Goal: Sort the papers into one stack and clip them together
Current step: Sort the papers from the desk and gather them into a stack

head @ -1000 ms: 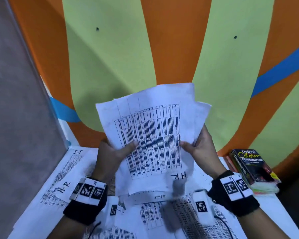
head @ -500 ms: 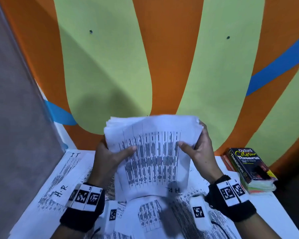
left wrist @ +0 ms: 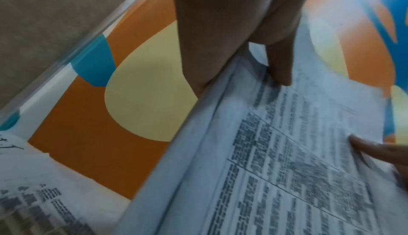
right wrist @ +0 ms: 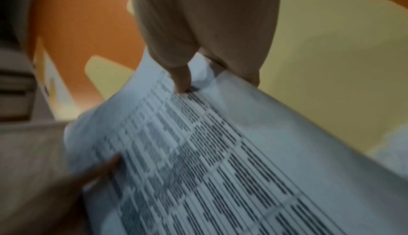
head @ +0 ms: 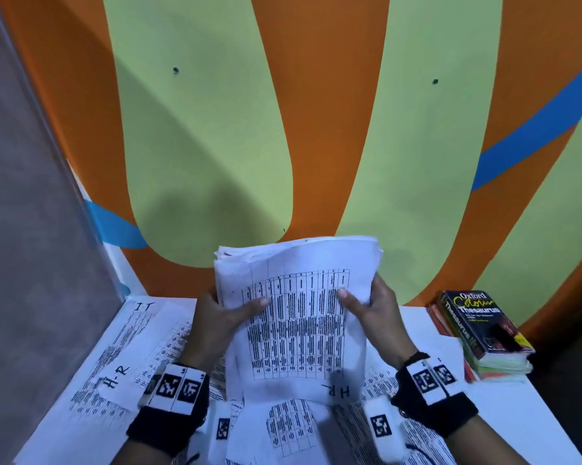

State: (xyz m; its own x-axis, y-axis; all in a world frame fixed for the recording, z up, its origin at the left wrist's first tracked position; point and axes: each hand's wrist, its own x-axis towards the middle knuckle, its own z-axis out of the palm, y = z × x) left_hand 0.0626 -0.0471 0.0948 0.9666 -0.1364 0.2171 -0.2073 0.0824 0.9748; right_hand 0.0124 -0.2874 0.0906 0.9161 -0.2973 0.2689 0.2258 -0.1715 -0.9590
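A stack of printed papers (head: 296, 317) with table grids, marked "HR" at its near edge, stands almost upright above the table in the head view. My left hand (head: 225, 313) grips its left edge, thumb on the front sheet. My right hand (head: 370, 307) grips the right edge the same way. The left wrist view shows the stack (left wrist: 276, 160) with my left hand (left wrist: 260, 67) pinching it; the right wrist view shows the sheets (right wrist: 220, 151) and my right hand (right wrist: 198, 74) pinching them. No clip shows in any view.
Loose printed sheets (head: 125, 357) marked "IT" and "H-R" cover the white table (head: 517, 414). An Oxford Thesaurus (head: 480, 327) lies on other books at the right. An orange, green and blue wall (head: 316, 129) stands close behind, and a grey partition (head: 31, 229) on the left.
The stack has dropped from raised and splayed to lower and squared up. Both hands came down with it and kept their hold.
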